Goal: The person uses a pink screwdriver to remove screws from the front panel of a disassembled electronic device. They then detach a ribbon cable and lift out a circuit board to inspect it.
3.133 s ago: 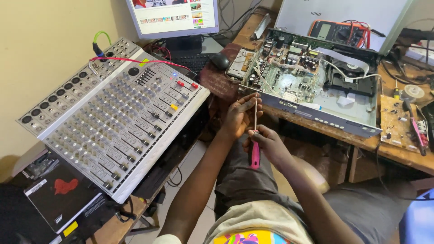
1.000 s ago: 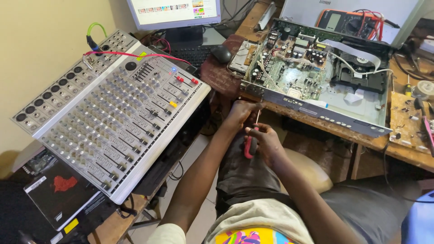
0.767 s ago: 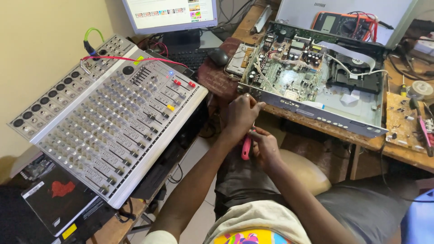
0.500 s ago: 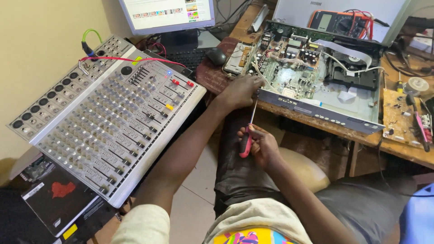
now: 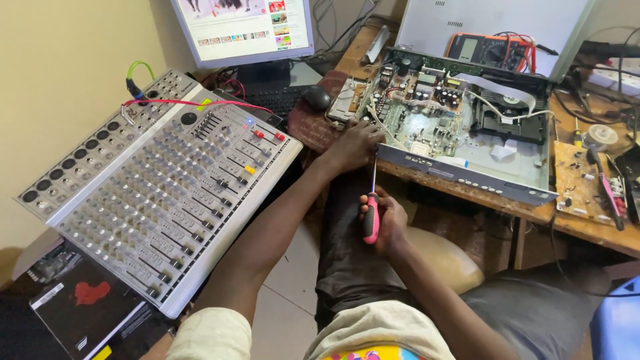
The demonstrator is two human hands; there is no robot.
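**Right hand grips a pink screwdriver below the open player**

The right hand [image 5: 387,223] is closed around the pink handle of a screwdriver [image 5: 371,217], fingers wrapped tight. The tool stands nearly upright, its thin shaft pointing up toward the near front edge of the player [image 5: 467,133], in front of the desk and above the person's lap.

The left hand [image 5: 353,143] reaches farther out and rests on the near left corner of the player, fingers spread loosely over the edge by the circuit board; it is open and whether it pinches anything cannot be told. The screwdriver's tip ends just below this hand.

The player lies open, lid off, with a green board on its left and a dark drive with a grey ribbon cable on its right. It sits on a wooden desk [image 5: 587,223]. A mouse [image 5: 317,98] lies just left of it, with a keyboard [image 5: 277,100] and a lit monitor [image 5: 243,27] farther left. A multimeter [image 5: 487,50] sits at the far side, leaning against a grey panel. A loose board [image 5: 587,180] lies to the right of the player.

A large grey mixer [image 5: 160,187] fills the left, tilted, with a red wire across its far end.
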